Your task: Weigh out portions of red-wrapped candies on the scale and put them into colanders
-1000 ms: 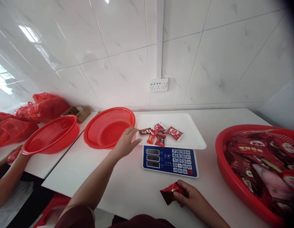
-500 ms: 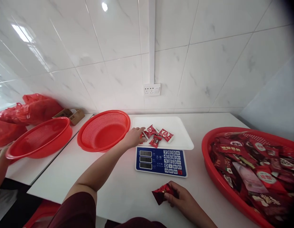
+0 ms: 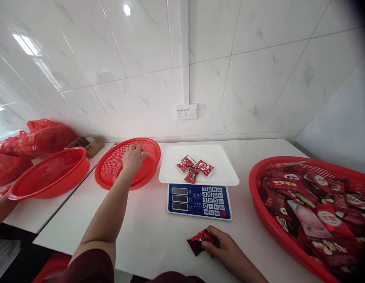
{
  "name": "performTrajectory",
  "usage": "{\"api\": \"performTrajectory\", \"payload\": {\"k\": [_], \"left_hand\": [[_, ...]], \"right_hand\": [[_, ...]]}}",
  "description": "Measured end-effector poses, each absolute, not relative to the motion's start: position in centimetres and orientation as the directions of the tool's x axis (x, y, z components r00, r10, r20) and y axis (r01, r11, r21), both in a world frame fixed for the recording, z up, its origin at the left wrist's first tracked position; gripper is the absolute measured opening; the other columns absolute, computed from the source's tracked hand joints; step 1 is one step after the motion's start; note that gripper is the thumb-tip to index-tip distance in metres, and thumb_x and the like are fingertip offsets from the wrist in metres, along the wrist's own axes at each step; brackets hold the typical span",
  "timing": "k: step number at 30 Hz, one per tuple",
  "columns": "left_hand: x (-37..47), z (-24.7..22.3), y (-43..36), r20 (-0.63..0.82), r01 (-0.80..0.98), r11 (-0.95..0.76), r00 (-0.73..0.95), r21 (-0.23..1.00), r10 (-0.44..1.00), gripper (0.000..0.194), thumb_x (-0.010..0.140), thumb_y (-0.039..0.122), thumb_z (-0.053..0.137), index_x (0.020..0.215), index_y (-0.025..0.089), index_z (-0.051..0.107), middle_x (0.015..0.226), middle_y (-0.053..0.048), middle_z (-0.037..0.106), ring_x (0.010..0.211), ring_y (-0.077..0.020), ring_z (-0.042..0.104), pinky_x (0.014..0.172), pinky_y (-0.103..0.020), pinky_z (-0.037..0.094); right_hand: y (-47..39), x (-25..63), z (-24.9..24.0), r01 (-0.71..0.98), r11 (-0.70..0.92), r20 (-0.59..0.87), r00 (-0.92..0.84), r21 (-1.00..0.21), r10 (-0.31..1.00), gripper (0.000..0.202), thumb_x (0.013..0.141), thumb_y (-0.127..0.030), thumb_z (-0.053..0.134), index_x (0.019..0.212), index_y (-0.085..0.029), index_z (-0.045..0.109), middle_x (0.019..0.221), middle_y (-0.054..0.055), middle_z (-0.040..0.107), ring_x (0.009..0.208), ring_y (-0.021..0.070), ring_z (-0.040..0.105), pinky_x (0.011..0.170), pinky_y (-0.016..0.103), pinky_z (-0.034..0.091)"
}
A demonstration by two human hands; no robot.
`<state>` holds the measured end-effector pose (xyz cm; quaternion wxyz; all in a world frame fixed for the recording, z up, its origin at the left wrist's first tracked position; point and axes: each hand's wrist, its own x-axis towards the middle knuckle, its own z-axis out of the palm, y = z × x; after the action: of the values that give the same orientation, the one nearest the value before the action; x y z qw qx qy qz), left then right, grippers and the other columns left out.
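My left hand [image 3: 133,160] is over the red perforated basket [image 3: 111,179], its fingers curled round a small red snack packet [image 3: 141,152] that is mostly hidden behind them. Three red snack packets [image 3: 205,168] lie close together on the white pan [image 3: 223,157] of a digital scale. Below the pan is the scale's blue keypad panel [image 3: 197,201] with its displays. In front of the scale, my right hand [image 3: 219,244] pinches a shiny dark-red wrapped packet [image 3: 199,240] just above the table.
At the right a big red basket [image 3: 255,188] is heaped with snack packets. Another red basket [image 3: 49,192] stands at the left, a co-worker's arm [image 3: 4,208] beside it. Red plastic bags [image 3: 48,137] and a cardboard box [image 3: 94,146] are behind it, near the tiled wall.
My left hand has moved left from the scale pan to over the empty basket, taking a red packet with it. Three packets stay on the pan. My right hand keeps its packet, nearly still.
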<state>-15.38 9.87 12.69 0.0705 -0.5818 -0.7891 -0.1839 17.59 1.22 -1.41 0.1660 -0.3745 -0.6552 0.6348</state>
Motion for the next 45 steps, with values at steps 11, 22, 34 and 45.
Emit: {"api": "performTrajectory", "payload": {"k": [11,22,34,45], "left_hand": [[-2.0,8.3,14.0,0.012,0.883,-0.416,0.423,0.218,0.906,0.079,0.076,0.072,0.042,0.142,0.032,0.023,0.152,-0.010,0.020,0.139,-0.0349,0.011,0.104,-0.061,0.019],[-1.6,8.0,15.8,0.069,0.921,-0.386,0.382,0.052,0.922,0.032,0.087,0.046,0.044,0.103,0.021,0.057,0.103,-0.011,0.061,0.103,-0.0270,0.051,0.076,-0.036,0.045],[-10.7,12.7,14.8,0.251,0.995,0.003,-0.029,0.103,0.968,0.028,0.090,0.044,0.039,0.100,0.022,0.054,0.101,-0.007,0.063,0.093,-0.0222,0.058,0.064,-0.027,0.042],[-17.4,9.9,7.6,0.088,0.955,0.224,-0.244,0.193,0.966,0.058,0.088,0.056,0.030,0.134,0.023,0.039,0.133,-0.012,0.051,0.122,-0.0330,0.045,0.095,-0.047,0.036]], "right_hand": [[1.1,17.6,-1.7,0.265,-0.115,-0.262,-0.633,-0.958,0.728,0.033,0.077,-0.052,0.057,0.074,-0.020,0.049,0.065,-0.003,0.051,0.060,0.0141,0.047,0.059,0.025,0.038],[1.0,17.6,-1.6,0.283,-0.099,-0.264,-0.638,-0.954,0.723,0.026,0.077,-0.044,0.058,0.073,-0.020,0.049,0.063,-0.004,0.049,0.059,0.0132,0.045,0.058,0.024,0.035],[1.0,17.7,-1.4,0.305,-0.054,-0.246,-0.638,-0.951,0.730,0.025,0.080,-0.043,0.054,0.075,-0.019,0.048,0.065,-0.003,0.049,0.061,0.0133,0.044,0.058,0.025,0.034],[1.8,17.2,0.0,0.238,-0.066,-0.188,-0.534,-0.969,0.824,0.025,0.078,-0.043,0.056,0.078,-0.018,0.055,0.065,-0.002,0.053,0.058,0.0135,0.051,0.056,0.026,0.042]]}}
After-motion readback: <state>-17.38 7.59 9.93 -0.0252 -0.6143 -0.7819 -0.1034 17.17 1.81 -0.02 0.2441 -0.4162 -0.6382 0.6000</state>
